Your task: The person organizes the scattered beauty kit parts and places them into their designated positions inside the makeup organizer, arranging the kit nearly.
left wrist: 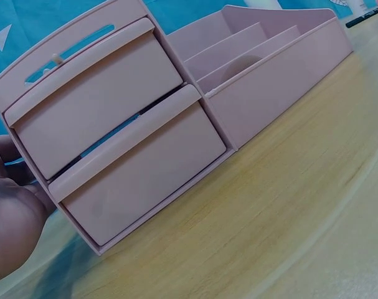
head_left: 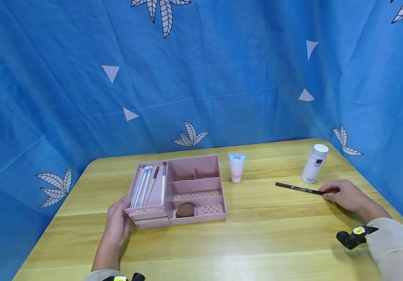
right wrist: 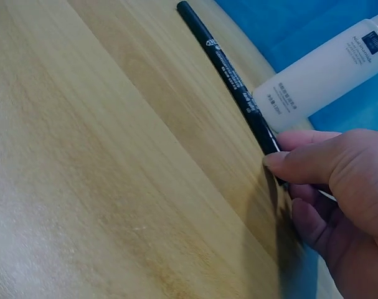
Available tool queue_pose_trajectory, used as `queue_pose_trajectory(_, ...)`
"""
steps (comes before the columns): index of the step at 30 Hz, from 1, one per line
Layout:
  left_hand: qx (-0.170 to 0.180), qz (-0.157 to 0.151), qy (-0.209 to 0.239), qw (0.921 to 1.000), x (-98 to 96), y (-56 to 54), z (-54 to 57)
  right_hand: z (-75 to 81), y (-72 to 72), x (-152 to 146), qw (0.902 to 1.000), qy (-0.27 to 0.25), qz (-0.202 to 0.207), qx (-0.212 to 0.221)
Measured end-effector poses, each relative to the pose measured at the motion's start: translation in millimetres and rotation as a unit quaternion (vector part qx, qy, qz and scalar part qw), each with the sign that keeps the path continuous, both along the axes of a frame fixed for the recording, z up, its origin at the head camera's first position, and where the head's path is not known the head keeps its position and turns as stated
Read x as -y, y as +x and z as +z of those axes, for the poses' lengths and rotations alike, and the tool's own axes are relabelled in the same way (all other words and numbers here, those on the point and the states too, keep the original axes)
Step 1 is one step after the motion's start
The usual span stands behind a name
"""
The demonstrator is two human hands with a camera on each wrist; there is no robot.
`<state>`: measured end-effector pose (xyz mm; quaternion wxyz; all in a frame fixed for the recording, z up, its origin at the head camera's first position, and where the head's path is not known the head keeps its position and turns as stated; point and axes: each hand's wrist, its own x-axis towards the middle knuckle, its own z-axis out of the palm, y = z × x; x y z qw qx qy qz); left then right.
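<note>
On the right of the table, my right hand (head_left: 347, 195) pinches the end of a slim black eyebrow pencil (head_left: 298, 188) between thumb and fingers. Small pale lettering runs along the pencil's barrel (right wrist: 229, 78) in the right wrist view. At the left, my left hand (head_left: 117, 222) touches the side of a pink makeup organizer (head_left: 196, 221), its fingers lying against the outer wall. Several makeup brushes (head_left: 147, 186) lie in the organizer's long left section. A brown makeup sponge (head_left: 185, 210) sits in a front compartment. Two closed drawers (left wrist: 101, 99) face the left wrist camera.
A white bottle (head_left: 310, 169) stands just beyond the pencil, near my right hand. Between it and the organizer is a small white-and-pink squeeze tube (head_left: 236, 168), upright on its cap. A blue patterned cloth (head_left: 243, 78) hangs behind the wooden table (head_left: 257, 242).
</note>
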<state>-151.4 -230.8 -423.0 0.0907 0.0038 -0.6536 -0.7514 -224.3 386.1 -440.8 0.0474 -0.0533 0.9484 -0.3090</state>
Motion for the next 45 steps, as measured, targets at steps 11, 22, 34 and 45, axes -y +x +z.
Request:
queue_pose_trajectory(11, 0.004, 0.006, -0.002, 1.0, -0.6, -1.0, -0.7, 2.2, -2.1, 2, 0.9996, 0.0, 0.023, 0.019)
queue_pose_trajectory(22, 0.008, 0.007, -0.006, 0.9999, -0.7, 0.1, 0.2, 3.2, -2.1, 5, 0.9987, -0.001, 0.044, 0.023)
queue_pose_trajectory(34, 0.007, 0.008, -0.008, 0.9999, -1.1, -1.0, -0.7, 2.6, 3.5, 3, 0.9993, -0.009, 0.028, 0.022)
queue_pose_trajectory(45, -0.003, 0.004, -0.004, 1.0, -0.2, -1.1, -0.8, -2.8, 15.7, -3, 0.9994, -0.032, 0.001, -0.013)
